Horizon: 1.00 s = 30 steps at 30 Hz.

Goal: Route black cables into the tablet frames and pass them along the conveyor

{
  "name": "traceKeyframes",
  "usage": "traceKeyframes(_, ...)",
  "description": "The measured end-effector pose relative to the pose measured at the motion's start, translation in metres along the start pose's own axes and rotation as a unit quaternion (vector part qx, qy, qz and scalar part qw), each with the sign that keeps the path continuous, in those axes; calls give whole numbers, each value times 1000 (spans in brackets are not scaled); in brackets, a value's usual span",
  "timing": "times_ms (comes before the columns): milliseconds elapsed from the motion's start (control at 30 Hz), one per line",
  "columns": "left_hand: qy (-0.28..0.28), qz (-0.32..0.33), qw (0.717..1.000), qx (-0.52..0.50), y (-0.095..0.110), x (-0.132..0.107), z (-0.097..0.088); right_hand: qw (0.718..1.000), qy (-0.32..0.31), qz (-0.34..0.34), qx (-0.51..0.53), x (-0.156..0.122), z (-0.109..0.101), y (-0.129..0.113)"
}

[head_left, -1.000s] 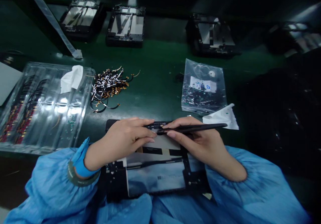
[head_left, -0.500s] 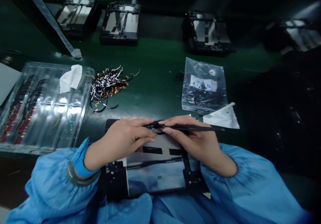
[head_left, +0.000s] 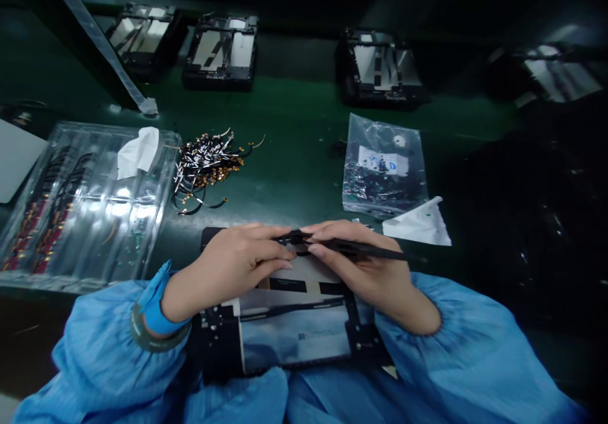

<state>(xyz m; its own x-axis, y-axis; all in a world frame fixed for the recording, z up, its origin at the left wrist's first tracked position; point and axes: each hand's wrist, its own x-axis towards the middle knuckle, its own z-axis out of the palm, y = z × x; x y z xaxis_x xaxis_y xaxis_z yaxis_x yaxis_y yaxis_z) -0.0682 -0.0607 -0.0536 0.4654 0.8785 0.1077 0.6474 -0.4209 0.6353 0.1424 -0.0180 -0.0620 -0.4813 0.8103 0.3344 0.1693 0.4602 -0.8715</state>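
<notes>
Over the top part of an opened tablet-like device, with pale and silvery panels in a black frame, my two hands meet. My right hand is closed around slim black tweezers, whose back end sticks out to the right. The tips lie near my left fingertips and are partly hidden. My left hand is closed, its thumb and fingers pinching a small black part at the device's upper edge. A thin curved black strip shows just below that part. Exactly where it joins the device is covered by my fingers.
Left stands a clear ribbed tray with rows of cables and a white paper scrap. Beside it lies a pile of small flex cables. A clear plastic bag and white paper lie right. Several similar devices stand behind.
The tweezers' back end has tipped slightly downward, and my right hand has shifted a little. My left hand keeps its pinch. The whole view has moved slightly.
</notes>
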Motion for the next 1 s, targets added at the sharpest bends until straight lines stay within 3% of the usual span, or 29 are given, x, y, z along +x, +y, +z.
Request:
traceKeyframes(100,-2,-19,999,-26,0,0,0,995,93,19,31,-4,-8,-6)
traceKeyframes(233,20,-126,988,-89,4,7,-1,979,198,19,54,-7,-24,-10)
traceKeyframes(467,9,-241,959,-150,3,29,-5,953,268,85,116,-18,-43,-7)
traceKeyframes(567,-6,-252,954,-163,1,33,-6,960,232,155,-13,-29,-54,-2)
traceKeyframes(667,-6,-251,952,-173,-1,33,-6,943,130,248,-181,-44,-65,7)
traceKeyframes(733,-7,-247,954,-169,-1,32,-5,934,71,278,-214,-54,-66,13)
traceKeyframes(867,5,-213,972,-104,-1,27,0,937,13,317,-145,-65,-57,15)
traceKeyframes(1000,36,-161,986,-32,-2,20,2,934,-10,357,26,-64,-47,4)
